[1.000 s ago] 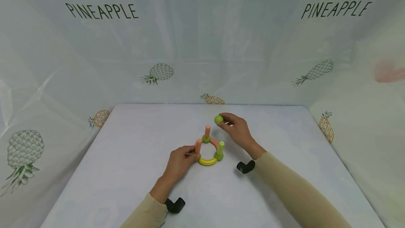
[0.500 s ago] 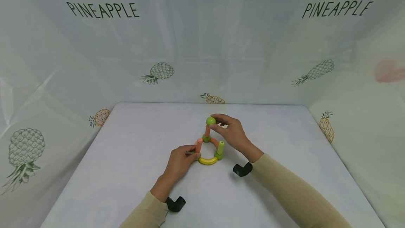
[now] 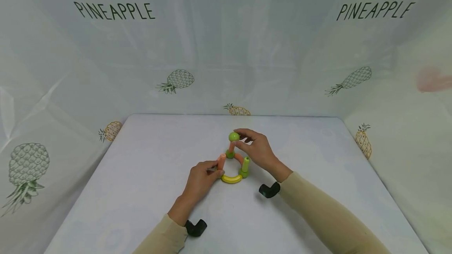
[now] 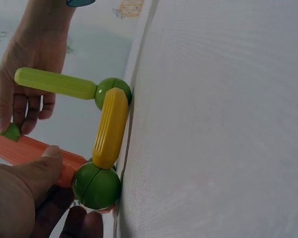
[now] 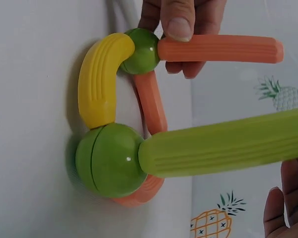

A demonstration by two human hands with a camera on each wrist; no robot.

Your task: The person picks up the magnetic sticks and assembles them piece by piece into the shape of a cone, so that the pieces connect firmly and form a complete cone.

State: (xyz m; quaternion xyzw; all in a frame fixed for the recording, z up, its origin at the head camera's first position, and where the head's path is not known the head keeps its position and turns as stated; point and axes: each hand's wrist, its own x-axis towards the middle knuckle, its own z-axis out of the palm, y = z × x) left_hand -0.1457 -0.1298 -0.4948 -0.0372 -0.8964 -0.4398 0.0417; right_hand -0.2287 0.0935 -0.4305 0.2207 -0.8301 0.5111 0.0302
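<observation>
Toy building rods and green balls form a ring with upright rods in the middle of the table. My right hand pinches a green ball at the top of the far upright orange rod; ball and rod appear to touch. My left hand holds the left upright orange rod, thumb on it, close to its green base ball. A lime rod stands on the right base ball. Between the two near base balls lies a curved yellow rod; curved orange rods form other sides.
The white table extends around the ring, with a pineapple-print sheet hanging behind and at the sides. A black band piece sits at the right wrist, another black piece at the left.
My right hand has moved left and slightly down, bringing the green ball from beside the far orange rod onto its top. The left hand keeps its hold in the same place.
</observation>
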